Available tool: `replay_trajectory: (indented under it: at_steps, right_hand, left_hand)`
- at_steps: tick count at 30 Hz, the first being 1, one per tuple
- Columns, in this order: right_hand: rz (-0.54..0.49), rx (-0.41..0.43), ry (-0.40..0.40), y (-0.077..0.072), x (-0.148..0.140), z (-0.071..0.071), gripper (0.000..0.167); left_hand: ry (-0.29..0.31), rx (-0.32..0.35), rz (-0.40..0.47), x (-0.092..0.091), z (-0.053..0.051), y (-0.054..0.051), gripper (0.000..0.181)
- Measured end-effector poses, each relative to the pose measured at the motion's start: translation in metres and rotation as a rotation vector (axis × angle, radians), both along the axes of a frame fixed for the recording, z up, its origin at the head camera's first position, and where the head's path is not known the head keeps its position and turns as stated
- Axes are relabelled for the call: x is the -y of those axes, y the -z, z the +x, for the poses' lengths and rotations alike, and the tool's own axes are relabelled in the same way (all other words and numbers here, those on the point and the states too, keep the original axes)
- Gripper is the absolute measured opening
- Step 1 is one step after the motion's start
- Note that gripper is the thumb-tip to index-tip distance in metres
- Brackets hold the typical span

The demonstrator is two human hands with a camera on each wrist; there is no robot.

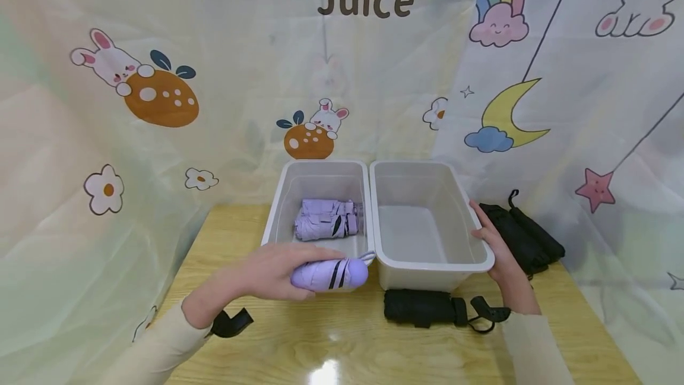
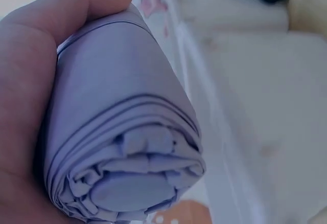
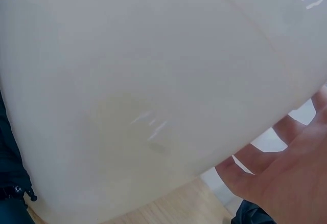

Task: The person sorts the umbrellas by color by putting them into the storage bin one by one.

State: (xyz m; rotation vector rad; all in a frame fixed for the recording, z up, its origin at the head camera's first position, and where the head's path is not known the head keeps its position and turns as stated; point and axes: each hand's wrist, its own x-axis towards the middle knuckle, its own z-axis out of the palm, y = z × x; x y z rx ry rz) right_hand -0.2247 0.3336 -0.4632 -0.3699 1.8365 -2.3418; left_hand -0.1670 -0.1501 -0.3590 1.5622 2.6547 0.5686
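Note:
My left hand [image 1: 280,270] grips a rolled lilac umbrella [image 1: 330,275] with black stripes, held over the front edge of the left bin [image 1: 271,218]. In the left wrist view the thumb and palm wrap the lilac roll [image 2: 122,81], whose folded end faces the camera. Inside the left bin lie folded lilac umbrellas [image 1: 326,218]. My right hand [image 1: 499,248] holds the right side of the right bin [image 1: 427,267], its fingers at the rim. From the right wrist view, the fingers of that hand [image 3: 281,162] lie along the edge of the pale bin wall [image 3: 143,81].
A rolled black umbrella [image 1: 422,308] lies on the wooden table [image 1: 267,343] in front of the right bin. More black umbrellas [image 1: 521,236] lie to the right of that bin, beyond my right hand. A printed curtain [image 1: 240,76] hangs behind the table.

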Motion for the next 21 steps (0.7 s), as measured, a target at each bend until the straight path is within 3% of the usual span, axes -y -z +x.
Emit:
replay_trajectory:
  at_steps: [5,10,16,21]
  right_hand:
    - [0.009,-0.010,-0.002,0.002,0.000,0.001,0.065]
    - [0.009,0.005,-0.005,0.005,-0.001,0.004,0.065]
    - [0.009,-0.017,0.001,0.002,0.000,0.001,0.063]
    - [0.021,0.005,0.008,0.000,0.000,0.002,0.064]
  left_hand:
    - [-0.066,0.089,0.014,0.009,-0.026,-0.023,0.074]
    - [-0.060,0.151,0.016,0.012,-0.049,-0.036,0.072]
    - [-0.061,0.156,0.007,0.008,-0.080,-0.043,0.070]
    - [-0.069,0.120,-0.008,0.003,-0.104,-0.038,0.070]
